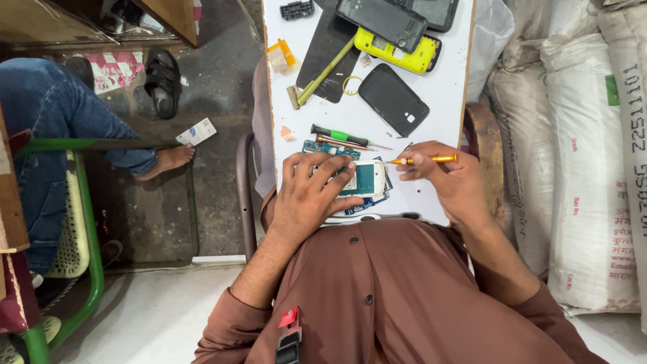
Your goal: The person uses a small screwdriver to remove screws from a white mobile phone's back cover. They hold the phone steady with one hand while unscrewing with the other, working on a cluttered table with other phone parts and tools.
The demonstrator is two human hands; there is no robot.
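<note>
Phone disassembly on a narrow white counter point(441, 101) laid across the person's lap, seen from the head camera. The left hand point(313, 195) lies flat over an opened white handset point(364, 180), its fingers spread and pressing down on the upper left part of the frame; this grip is a hold-down, not a closed fist, and nothing is enclosed in it. A green circuit board point(330, 149) lies just beyond the fingertips, touching or nearly touching the handset's far edge; which cannot be told. The right hand point(448, 178) is closed in a pinch on an orange precision screwdriver point(424, 160), held nearly level, with its tip pointing toward the left hand and ending just beside the handset's right end. The step in hand appears to be screw work or prying on the handset's exposed inner face; whether the tip is already seated cannot be told. The next move would probably call for a steady hold-down and a fine lowering of the tip onto a small fastener. Beyond the left grip lie a green-handled screwdriver point(340, 135) and a thin metal tool beside it; farther off are a black back cover point(393, 99), a yellow phone body point(397, 54), a dark keypad phone point(381, 22) and a brush with a yellow-green handle point(323, 73). White sacks point(573, 168) stand well to the right; another person's leg in jeans point(74, 114) appears far to the left.
</note>
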